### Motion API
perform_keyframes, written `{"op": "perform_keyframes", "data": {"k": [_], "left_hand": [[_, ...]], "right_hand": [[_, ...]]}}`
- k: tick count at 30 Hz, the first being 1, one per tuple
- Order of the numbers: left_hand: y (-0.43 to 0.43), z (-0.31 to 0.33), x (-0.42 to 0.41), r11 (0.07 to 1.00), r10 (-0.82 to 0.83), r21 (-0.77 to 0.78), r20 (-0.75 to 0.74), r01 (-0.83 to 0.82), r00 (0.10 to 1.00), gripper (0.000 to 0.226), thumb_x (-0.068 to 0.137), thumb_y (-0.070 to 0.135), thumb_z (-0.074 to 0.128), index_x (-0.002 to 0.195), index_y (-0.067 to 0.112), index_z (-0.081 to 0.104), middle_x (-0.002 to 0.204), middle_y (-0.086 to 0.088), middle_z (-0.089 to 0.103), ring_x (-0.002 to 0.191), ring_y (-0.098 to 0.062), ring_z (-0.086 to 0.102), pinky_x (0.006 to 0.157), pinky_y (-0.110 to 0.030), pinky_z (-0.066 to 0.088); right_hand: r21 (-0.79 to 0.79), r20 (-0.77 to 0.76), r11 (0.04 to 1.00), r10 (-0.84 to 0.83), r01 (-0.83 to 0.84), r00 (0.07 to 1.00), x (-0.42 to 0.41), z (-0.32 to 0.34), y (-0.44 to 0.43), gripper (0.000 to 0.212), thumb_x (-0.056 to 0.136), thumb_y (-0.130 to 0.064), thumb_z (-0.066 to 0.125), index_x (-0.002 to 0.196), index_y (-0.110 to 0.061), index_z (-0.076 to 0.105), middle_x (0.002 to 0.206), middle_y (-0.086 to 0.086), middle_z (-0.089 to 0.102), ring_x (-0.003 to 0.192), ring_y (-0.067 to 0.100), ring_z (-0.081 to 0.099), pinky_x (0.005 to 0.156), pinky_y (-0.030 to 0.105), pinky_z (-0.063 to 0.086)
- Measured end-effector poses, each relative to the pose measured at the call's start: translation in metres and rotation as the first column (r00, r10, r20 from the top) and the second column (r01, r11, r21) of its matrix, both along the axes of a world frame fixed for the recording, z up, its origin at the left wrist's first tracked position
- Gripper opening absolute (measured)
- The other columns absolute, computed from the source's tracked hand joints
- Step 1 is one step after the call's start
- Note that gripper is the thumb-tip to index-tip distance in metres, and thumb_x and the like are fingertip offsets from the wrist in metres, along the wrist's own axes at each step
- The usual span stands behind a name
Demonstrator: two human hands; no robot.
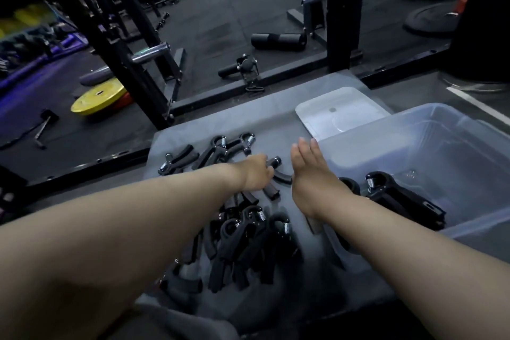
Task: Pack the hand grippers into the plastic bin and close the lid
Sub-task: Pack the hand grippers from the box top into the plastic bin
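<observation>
The left hand reaches to the middle of the grey mat and lies curled over one hand gripper, fingers bent down round its black handle. The handle's capped end sticks out past the knuckles; the fingertips themselves are hidden under the hand.

The right hand is slack and holds nothing. Its fingers are straight and close together, pointing away from the person, just beside the left wall of the plastic bin. Whether it touches that wall cannot be told.

The bin stands open at the mat's right edge, and two or three black grippers with steel springs already lie in its near left corner. The lid lies flat at the mat's far right corner, just behind the bin.

Loose grippers remain on the mat in two groups: a heap by the near edge, under and between the forearms, and a smaller scatter toward the far left corner.
</observation>
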State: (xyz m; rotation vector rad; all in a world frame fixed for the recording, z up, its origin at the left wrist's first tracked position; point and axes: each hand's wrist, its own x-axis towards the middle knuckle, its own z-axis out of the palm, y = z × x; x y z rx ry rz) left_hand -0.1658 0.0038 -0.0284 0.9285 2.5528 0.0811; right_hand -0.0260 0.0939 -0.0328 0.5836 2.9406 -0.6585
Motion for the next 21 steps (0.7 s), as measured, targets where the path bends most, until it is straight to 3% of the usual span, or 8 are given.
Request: {"op": "perform_keyframes", "data": {"k": [3,5,8,11,14,17,21], "left_hand": [[-0.014,0.014,-0.009,0.999,-0.005,0.033,-0.005,0.006,1.000,0.024,0.099,0.025,0.041,0.106,0.005,0.052,0.114,-0.014,0.061,0.098,-0.031,0.058,0.080,-0.031,0.042],[-0.031,0.019,-0.015,0.999,0.001,0.036,0.018,-0.002,1.000,0.030,0.101,0.023,0.040,0.124,0.007,0.050,0.115,-0.007,0.061,0.101,-0.020,0.051,0.089,-0.031,0.042],[-0.062,0.016,-0.024,0.999,0.054,0.003,-0.010,-0.054,0.998,0.049,0.101,0.028,0.039,0.146,0.009,0.039,0.146,-0.014,0.048,0.129,-0.028,0.050,0.108,-0.033,0.039],[-0.094,0.000,-0.037,0.993,0.116,-0.025,-0.028,-0.117,0.993,0.043,0.099,0.032,0.041,0.134,0.008,0.049,0.134,-0.013,0.057,0.117,-0.031,0.057,0.098,-0.034,0.046],[-0.120,-0.020,-0.054,0.984,0.176,-0.025,-0.027,-0.177,0.984,0.044,0.092,0.033,0.041,0.127,0.010,0.052,0.123,-0.016,0.061,0.106,-0.035,0.061,0.093,-0.040,0.051],[-0.132,-0.037,-0.071,0.978,0.205,-0.027,-0.060,-0.207,0.977,0.045,0.093,0.030,0.042,0.135,0.016,0.050,0.129,-0.016,0.058,0.112,-0.034,0.059,0.099,-0.039,0.048],[-0.121,-0.049,-0.092,0.976,0.213,-0.033,-0.086,-0.217,0.973,0.038,0.096,0.028,0.044,0.130,0.012,0.052,0.130,-0.016,0.058,0.115,-0.033,0.058,0.097,-0.035,0.047]], "right_hand": [[0.014,0.015,1.000,0.006,-0.007,1.000,0.003,0.000,-0.010,0.077,0.091,-0.010,0.032,0.151,0.001,-0.015,0.157,0.017,-0.027,0.145,0.029,-0.026,0.122,0.041,0.000],[-0.008,0.025,1.000,0.010,-0.009,1.000,0.008,0.002,-0.016,0.075,0.093,-0.012,0.029,0.151,0.001,-0.016,0.156,0.017,-0.030,0.146,0.029,-0.025,0.122,0.040,0.002],[0.005,-0.009,1.000,-0.005,0.005,1.000,0.014,0.002,-0.021,0.074,0.094,-0.012,0.029,0.152,-0.002,-0.017,0.157,0.013,-0.030,0.146,0.026,-0.025,0.122,0.038,-0.001],[0.004,-0.019,0.999,-0.038,0.038,0.999,0.013,-0.001,-0.022,0.080,0.090,-0.002,0.032,0.152,-0.007,-0.017,0.157,0.008,-0.031,0.147,0.022,-0.024,0.122,0.035,-0.002],[0.013,-0.038,0.999,-0.047,0.047,0.998,0.010,-0.007,-0.022,0.076,0.094,-0.004,0.032,0.153,-0.009,-0.016,0.157,0.006,-0.031,0.147,0.020,-0.021,0.121,0.032,-0.004],[0.005,-0.084,0.997,-0.071,0.072,0.994,0.009,-0.011,-0.022,0.072,0.099,-0.010,0.033,0.154,-0.012,-0.014,0.158,0.004,-0.029,0.149,0.018,-0.017,0.120,0.031,-0.004],[-0.007,-0.092,0.997,-0.078,0.078,0.993,0.008,-0.012,-0.022,0.076,0.098,-0.011,0.036,0.154,-0.014,-0.016,0.157,0.001,-0.031,0.149,0.016,-0.016,0.118,0.028,-0.005]]}}
